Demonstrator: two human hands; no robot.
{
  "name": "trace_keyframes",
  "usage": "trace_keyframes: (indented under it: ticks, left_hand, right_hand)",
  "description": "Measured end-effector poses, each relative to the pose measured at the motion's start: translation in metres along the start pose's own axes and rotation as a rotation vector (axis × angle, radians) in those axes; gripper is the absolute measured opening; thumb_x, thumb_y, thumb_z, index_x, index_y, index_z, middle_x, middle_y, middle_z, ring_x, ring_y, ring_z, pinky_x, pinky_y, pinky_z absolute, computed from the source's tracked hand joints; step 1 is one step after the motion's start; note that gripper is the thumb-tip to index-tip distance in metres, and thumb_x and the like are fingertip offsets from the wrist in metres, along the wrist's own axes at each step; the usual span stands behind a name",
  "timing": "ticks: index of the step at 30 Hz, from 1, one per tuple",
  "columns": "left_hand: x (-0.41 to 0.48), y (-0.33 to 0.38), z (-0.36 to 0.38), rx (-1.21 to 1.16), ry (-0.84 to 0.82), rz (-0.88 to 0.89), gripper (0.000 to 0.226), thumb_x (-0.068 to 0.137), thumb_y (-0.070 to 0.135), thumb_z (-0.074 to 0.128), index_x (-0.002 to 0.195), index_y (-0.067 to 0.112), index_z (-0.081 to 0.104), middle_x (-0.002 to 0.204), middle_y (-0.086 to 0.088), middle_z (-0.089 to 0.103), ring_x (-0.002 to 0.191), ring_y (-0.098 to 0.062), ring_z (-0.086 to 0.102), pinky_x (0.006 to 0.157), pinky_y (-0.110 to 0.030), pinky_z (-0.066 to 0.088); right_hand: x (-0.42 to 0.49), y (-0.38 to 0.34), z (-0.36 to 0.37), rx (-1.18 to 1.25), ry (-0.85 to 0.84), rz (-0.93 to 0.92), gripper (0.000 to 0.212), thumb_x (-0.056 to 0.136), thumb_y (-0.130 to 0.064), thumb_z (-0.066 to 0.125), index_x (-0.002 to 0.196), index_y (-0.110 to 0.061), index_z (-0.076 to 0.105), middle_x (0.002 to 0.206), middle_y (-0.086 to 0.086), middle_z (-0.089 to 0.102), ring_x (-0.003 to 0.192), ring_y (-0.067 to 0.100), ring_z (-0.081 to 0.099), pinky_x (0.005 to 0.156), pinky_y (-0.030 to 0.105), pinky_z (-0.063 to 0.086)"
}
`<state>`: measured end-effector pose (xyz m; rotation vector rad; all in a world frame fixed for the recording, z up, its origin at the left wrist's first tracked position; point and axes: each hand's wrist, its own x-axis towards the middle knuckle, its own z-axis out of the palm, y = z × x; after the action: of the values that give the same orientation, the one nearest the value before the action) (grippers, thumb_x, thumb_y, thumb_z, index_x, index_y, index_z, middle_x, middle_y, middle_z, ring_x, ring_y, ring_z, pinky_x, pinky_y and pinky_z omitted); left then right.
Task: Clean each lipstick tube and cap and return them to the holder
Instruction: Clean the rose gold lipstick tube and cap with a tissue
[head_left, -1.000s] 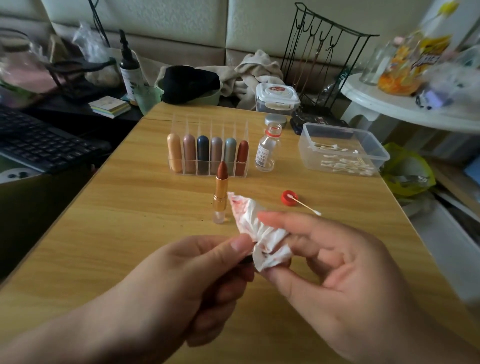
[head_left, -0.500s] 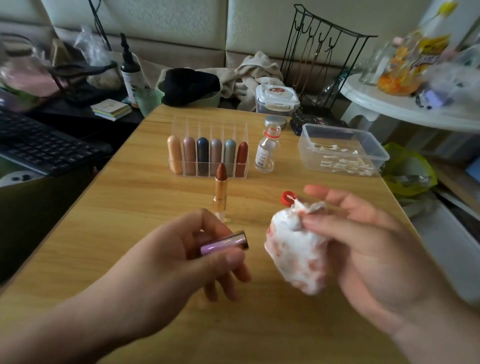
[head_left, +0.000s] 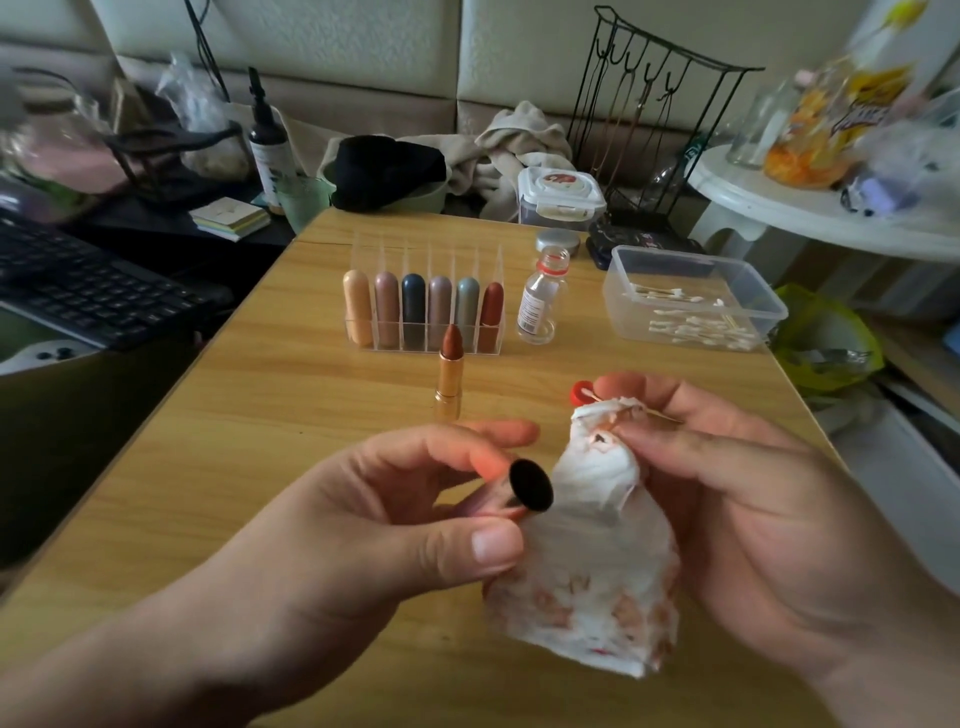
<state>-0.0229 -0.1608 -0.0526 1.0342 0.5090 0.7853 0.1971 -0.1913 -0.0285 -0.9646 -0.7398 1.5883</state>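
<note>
Fingers and thumb of our left hand pinch the cap mid-frame, open end toward us; right hand grips the stained tissue.
Our read: cap wipe underway. Lipstick tube stands uncapped just in front of the holder, not yet recapped or returned. Holder carries six capped tubes; which are cleaned, we cannot tell. Clear tub, right of frame, holds cotton swabs; small bottle beside the holder is open.

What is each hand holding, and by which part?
Left hand pinches the lipstick cap by its side wall. Right hand grips the stained tissue near its top.
</note>
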Motion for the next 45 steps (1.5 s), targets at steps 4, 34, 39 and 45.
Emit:
trace_keyframes:
  ticks: [4,34,39,45]
  left_hand:
    - [0.000,-0.005,0.000,-0.036,-0.029,-0.063,0.036,0.060,0.014,0.094,0.090,0.007,0.075,0.090,-0.009,0.075,0.088,-0.021,0.071,0.078,-0.025,0.056]
    - [-0.004,-0.008,-0.011,0.628,0.178,0.266,0.024,0.071,0.029,0.082,0.091,0.021,0.072,0.089,-0.008,0.073,0.085,-0.029,0.070,0.081,-0.051,0.056]
    - [-0.004,-0.017,-0.007,0.789,0.258,0.207,0.028,0.067,0.046,0.078,0.091,0.035,0.070,0.085,0.003,0.074,0.082,-0.019,0.071,0.078,-0.045,0.057]
    - [0.003,0.004,-0.009,1.088,0.274,-0.082,0.029,0.068,0.055,0.073,0.091,0.041,0.062,0.087,0.026,0.068,0.078,0.007,0.064,0.064,-0.016,0.055]
  right_hand:
    - [0.000,0.002,0.002,-0.059,-0.045,-0.053,0.033,0.073,-0.004,0.069,0.105,-0.010,0.070,0.086,0.013,0.069,0.071,0.020,0.067,0.058,0.025,0.054]
    - [-0.004,0.034,0.012,-0.893,-0.179,-0.536,0.026,0.080,-0.033,0.074,0.105,-0.028,0.072,0.108,0.002,0.066,0.100,0.025,0.063,0.077,0.028,0.050]
    - [0.002,0.046,0.013,-0.877,-0.093,-0.523,0.017,0.081,-0.030,0.079,0.098,-0.030,0.075,0.094,0.000,0.064,0.080,0.024,0.065,0.062,0.034,0.054]
    - [0.011,0.045,0.007,-0.821,-0.011,-0.396,0.013,0.083,-0.034,0.077,0.090,-0.024,0.072,0.092,0.001,0.072,0.081,0.019,0.069,0.070,0.041,0.059]
